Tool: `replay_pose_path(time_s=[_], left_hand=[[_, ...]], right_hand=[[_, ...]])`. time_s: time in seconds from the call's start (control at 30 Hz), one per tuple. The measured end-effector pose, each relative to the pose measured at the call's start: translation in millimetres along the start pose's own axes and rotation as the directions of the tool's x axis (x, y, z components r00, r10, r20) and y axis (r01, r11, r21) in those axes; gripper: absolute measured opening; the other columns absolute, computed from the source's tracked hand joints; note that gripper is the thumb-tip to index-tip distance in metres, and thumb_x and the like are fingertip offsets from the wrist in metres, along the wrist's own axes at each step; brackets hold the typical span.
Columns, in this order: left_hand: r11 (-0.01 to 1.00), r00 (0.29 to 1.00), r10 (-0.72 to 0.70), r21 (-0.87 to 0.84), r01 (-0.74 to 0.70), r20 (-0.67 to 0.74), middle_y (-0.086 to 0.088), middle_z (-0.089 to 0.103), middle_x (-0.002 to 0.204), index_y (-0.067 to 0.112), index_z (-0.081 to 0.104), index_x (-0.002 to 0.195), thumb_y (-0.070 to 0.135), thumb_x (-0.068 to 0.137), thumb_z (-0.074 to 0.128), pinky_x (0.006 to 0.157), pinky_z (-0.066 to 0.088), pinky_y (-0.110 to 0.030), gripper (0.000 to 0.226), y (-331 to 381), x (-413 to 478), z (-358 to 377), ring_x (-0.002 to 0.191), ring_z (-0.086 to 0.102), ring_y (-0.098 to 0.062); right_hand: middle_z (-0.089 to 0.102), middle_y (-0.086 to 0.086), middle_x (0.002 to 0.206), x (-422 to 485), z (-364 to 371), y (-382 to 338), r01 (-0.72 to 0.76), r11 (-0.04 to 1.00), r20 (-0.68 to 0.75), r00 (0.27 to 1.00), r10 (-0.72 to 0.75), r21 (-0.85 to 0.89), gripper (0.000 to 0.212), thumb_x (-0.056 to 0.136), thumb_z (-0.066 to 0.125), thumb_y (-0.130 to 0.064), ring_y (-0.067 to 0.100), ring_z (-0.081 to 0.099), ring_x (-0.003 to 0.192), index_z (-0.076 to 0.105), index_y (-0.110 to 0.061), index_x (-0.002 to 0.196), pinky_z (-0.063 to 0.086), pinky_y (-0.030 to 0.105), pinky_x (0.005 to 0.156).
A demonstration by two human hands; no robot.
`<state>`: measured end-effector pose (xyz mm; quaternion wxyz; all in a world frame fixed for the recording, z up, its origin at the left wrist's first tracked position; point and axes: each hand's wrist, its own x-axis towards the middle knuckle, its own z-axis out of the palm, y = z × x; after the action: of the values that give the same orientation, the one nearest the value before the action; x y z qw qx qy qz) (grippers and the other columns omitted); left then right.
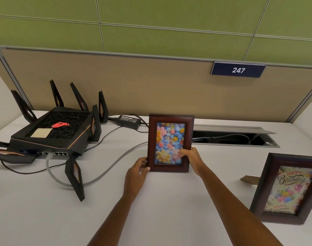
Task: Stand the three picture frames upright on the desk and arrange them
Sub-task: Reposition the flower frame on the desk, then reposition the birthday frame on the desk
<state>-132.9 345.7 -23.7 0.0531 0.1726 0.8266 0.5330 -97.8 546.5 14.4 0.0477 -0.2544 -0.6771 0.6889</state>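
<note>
Flower frame upright on desk, left hand and right hand gripping its lower corners, seemingly grounded

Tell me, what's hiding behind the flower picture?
Behind the flower picture frame, a grey cable disappears on one side and an open cable tray on the other. The frame covers its own stand.

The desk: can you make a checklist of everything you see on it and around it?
Surface: white desk, open cable hatch at the back.
Job's things: flower frame upright, held; birthday frame standing at right; third frame not seen.
Clutter: black router, power adapter.
Grippers: left hand and right hand grip the flower frame's lower sides.
Cables: grey cable, thin black cord.
Surroundings: tan partition, sign 247.
</note>
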Motion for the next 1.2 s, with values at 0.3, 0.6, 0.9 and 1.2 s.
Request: replay_pose_path(time_s=[0.3,0.6,0.9,1.2], left_hand=[[0.999,1.000,0.011,0.047,-0.011,-0.014,-0.012,0.062,0.120,0.006,0.051,0.122,0.008,0.086,0.057,0.094,0.046,-0.028,0.036,-3,-4,2,0.112,0.058,-0.025],[0.904,0.998,-0.046,0.424,0.055,-0.033,-0.010,0.022,0.153,0.013,0.018,0.142,0.032,0.094,0.040,0.117,0.016,-0.036,0.056,-8,-21,7,0.143,0.016,-0.027],[0.701,1.000,-0.013,0.713,-0.005,0.020,-0.010,0.011,0.156,0.010,0.010,0.143,0.033,0.097,0.020,0.118,0.004,-0.034,0.052,-6,-58,11,0.144,0.010,-0.021],[0.677,0.995,-0.079,0.729,0.099,-0.061,-0.010,0.010,0.156,0.011,0.010,0.143,0.033,0.097,0.019,0.119,0.005,-0.037,0.052,15,-118,28,0.144,0.008,-0.023]], right_hand=[[0.047,0.011,0.139,-19,-1,32,0.133,0.977,-0.085,0.985,-0.149,-0.166,0.061,0.085,0.061,-0.018,0.021,0.053,0.114,0.030,-0.016,0.137,0.049,0.038,0.093],[0.034,0.006,0.150,-54,-1,62,0.046,0.840,-0.293,0.926,-0.240,-0.540,0.065,0.092,0.049,-0.030,0.023,0.038,0.135,0.014,-0.018,0.145,0.033,0.039,0.110],[0.026,0.002,0.154,-95,-3,85,0.062,0.626,-0.164,0.941,-0.297,-0.778,0.049,0.096,0.036,-0.022,0.016,0.019,0.143,0.025,-0.016,0.143,0.016,0.027,0.116],[0.022,0.000,0.155,-132,-21,93,0.232,0.444,0.072,0.935,-0.348,-0.865,0.046,0.097,0.031,-0.022,0.014,0.014,0.144,0.028,-0.018,0.142,0.009,0.024,0.117]])
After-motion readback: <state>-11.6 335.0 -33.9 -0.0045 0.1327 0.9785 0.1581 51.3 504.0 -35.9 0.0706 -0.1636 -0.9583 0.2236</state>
